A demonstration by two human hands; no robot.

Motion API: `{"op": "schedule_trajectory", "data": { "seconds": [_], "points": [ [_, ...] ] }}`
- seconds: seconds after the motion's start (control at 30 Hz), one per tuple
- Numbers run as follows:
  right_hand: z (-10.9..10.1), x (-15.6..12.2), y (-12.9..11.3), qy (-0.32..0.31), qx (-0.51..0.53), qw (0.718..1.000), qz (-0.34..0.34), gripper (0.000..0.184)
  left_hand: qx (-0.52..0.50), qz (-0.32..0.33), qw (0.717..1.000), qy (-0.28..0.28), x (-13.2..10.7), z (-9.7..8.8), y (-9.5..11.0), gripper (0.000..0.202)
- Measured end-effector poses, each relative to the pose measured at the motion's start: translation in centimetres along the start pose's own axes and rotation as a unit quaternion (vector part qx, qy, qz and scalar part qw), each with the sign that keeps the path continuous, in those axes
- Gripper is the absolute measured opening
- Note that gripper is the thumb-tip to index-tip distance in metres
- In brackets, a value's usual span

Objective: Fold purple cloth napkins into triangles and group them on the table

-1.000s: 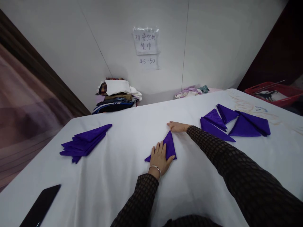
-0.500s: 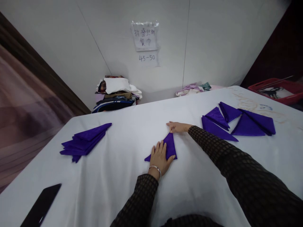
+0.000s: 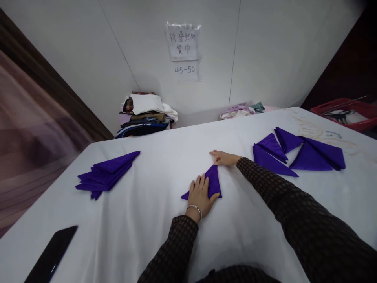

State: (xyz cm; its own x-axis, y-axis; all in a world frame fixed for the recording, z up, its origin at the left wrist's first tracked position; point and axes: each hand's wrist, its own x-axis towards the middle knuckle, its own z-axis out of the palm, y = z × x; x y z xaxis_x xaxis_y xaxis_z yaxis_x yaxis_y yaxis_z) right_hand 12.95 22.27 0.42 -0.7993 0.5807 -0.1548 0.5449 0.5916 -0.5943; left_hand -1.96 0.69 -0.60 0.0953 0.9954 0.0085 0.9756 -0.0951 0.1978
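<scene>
A purple napkin [image 3: 214, 184], folded into a triangle, lies on the white tablecloth in front of me. My left hand [image 3: 200, 193] rests flat across its lower left part, fingers stretched out, with a bracelet at the wrist. At the napkin's top corner is my right hand [image 3: 223, 157], its thumb and finger closed on the tip while the index finger points left. The part of the cloth beneath my left palm is hidden.
Fanned purple napkins [image 3: 107, 173] lie at left, with more folded purple napkins [image 3: 318, 154] at right. A dark flat object [image 3: 53, 253] is at near left. Beyond the table's back edge are a clothes pile [image 3: 145, 114], crumpled cloths [image 3: 239, 111] and a red basket [image 3: 361, 125].
The whole view has shifted slightly. Both hands keep the same places on the napkin, and nothing else has visibly moved.
</scene>
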Motion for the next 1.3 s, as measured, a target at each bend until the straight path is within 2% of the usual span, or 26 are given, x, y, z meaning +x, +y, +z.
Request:
{"op": "schedule_trajectory", "data": {
  "seconds": [0.2,0.37,0.43,0.5,0.6,0.67,0.73,0.87,1.07,1.2,1.3],
  "points": [
    [-0.4,-0.7,-0.5,0.056,-0.037,0.996,0.067,0.011,-0.005,0.001,1.000,0.009,0.0,0.2,0.0,0.074],
    [-1.3,-2.6,-1.2,0.152,-0.071,0.978,0.127,0.019,-0.004,0.000,1.000,0.014,0.1,0.3,0.0,0.073],
    [-0.3,-3.4,-2.9,0.194,-0.082,0.969,0.130,0.027,0.001,0.001,1.000,0.014,0.1,0.3,0.0,0.074],
    [1.7,-4.0,-5.3,0.216,-0.090,0.967,0.095,0.035,0.006,0.003,1.000,0.016,0.1,0.4,0.0,0.075],
    [5.6,-4.3,-8.9,0.188,-0.094,0.977,-0.029,0.050,0.008,0.005,1.000,0.023,0.0,0.4,0.0,0.075],
    [7.6,-4.4,-10.1,0.159,-0.095,0.982,-0.034,0.056,0.005,0.007,1.000,0.026,0.0,0.4,0.1,0.074],
    [8.7,-4.3,-10.4,0.146,-0.101,0.984,0.012,0.058,0.000,0.005,1.000,0.020,-0.1,0.3,0.1,0.074],
    [9.3,-4.1,-9.7,0.158,-0.122,0.976,0.083,0.061,-0.004,0.001,1.000,0.000,0.0,0.1,0.3,0.077],
    [9.8,-4.3,-9.5,0.159,-0.139,0.973,0.093,0.062,-0.006,0.003,1.000,-0.010,-0.4,0.1,0.1,0.080],
    [10.1,-4.3,-9.5,0.177,-0.162,0.967,0.082,0.063,0.004,-0.017,1.000,-0.004,-2.3,-0.1,-1.8,0.081],
    [10.2,-4.3,-9.5,0.183,-0.167,0.965,0.081,0.063,0.014,-0.058,0.998,-0.010,-4.4,-0.6,-3.6,0.079]
  ]
}}
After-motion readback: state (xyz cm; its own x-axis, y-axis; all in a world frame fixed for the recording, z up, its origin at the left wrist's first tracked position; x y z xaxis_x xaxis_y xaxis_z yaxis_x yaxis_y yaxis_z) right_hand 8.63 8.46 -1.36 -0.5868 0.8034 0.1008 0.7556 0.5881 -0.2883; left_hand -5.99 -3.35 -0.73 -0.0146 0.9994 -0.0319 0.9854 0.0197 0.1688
